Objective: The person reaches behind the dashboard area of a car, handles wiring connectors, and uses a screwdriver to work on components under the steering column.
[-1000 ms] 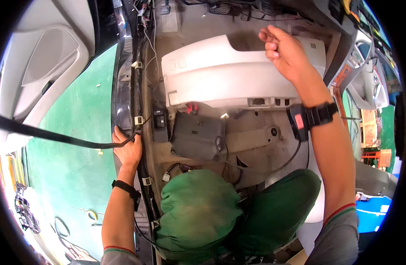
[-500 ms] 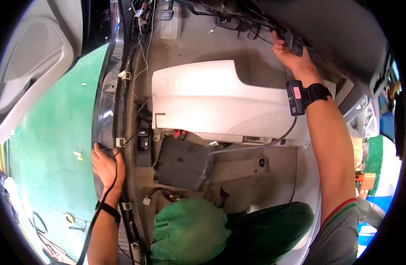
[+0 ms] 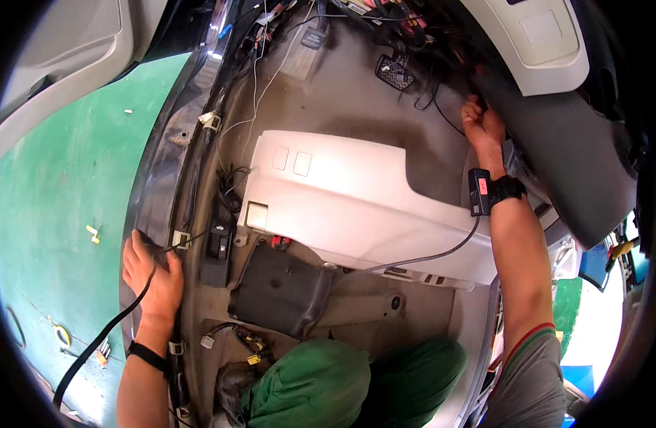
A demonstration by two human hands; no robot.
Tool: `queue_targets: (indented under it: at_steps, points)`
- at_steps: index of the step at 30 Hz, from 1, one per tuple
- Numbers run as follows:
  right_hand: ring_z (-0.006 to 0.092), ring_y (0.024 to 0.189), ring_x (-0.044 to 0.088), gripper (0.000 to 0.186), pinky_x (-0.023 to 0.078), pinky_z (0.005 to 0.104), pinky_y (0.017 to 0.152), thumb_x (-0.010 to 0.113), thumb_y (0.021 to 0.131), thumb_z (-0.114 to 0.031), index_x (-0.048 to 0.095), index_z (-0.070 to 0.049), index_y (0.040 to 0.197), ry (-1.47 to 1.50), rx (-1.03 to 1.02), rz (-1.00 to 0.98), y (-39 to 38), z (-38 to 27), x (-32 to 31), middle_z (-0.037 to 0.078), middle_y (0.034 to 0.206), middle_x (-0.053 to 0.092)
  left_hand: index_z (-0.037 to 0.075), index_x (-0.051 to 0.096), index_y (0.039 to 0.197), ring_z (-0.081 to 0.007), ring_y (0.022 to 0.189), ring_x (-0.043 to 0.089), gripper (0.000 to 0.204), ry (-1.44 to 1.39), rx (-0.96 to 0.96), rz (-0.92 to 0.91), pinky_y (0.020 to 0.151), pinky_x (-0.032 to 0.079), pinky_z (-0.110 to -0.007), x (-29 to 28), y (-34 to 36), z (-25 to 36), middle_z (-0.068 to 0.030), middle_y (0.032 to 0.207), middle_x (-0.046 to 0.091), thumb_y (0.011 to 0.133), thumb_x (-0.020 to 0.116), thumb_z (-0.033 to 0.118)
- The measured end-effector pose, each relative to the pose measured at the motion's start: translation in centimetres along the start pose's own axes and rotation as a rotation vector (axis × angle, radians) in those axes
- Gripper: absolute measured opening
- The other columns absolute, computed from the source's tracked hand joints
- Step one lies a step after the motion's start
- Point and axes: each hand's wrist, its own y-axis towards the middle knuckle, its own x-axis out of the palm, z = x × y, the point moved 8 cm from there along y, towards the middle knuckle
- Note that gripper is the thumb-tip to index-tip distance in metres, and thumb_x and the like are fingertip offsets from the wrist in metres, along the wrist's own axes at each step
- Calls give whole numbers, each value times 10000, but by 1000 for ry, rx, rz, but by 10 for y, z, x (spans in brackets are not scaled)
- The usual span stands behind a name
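Note:
My left hand [image 3: 155, 282] rests open on the dark metal door sill [image 3: 153, 185], fingers stretched out. A black cable [image 3: 99, 339] passes across it by the thumb. My right hand [image 3: 483, 127] reaches under the black dash panel [image 3: 549, 157] with its fingers curled. Whatever they hold, if anything, is hidden against the dark underside. Close by hangs a thin black wire [image 3: 448, 118]. Between my arms a light beige trim panel [image 3: 342, 185] lies in the footwell. A small black box [image 3: 479, 191] is strapped at my right wrist, its cable running over the trim panel.
Pedals [image 3: 396, 73] and loose wiring [image 3: 385, 14] are at the far end. A dark flat pad [image 3: 281, 289] and a wire connector bundle [image 3: 246, 342] lie before my green-clad knees [image 3: 314, 385]. The door [image 3: 71, 64] stands open at the left, above green floor [image 3: 64, 185].
The view has shifted, showing more pedals and a beige dash piece at the upper right. My right hand no longer shows the black part against its palm. My left hand stays on the sill.

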Motion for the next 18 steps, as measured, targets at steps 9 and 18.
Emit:
queue_targets:
  at_steps: [9, 18]
  points:
    - [132, 540, 351, 261, 272, 255, 458, 618, 887, -249, 477, -32, 848, -137, 42, 83, -33, 29, 14, 51, 694, 430, -30, 322, 1397, -401, 1260, 386, 680, -17, -11, -35, 1039, 303, -479, 2, -2, -1, -245, 1349, 411, 844, 607, 244]
    - [127, 497, 371, 386, 280, 260, 447, 657, 880, -340, 439, -68, 713, -99, 218, 121, -41, 40, -1, 1, 617, 417, 3, 310, 1418, -378, 1278, 381, 688, -26, 6, -18, 1041, 290, -475, -1, 1, -3, -214, 1376, 397, 855, 608, 263]
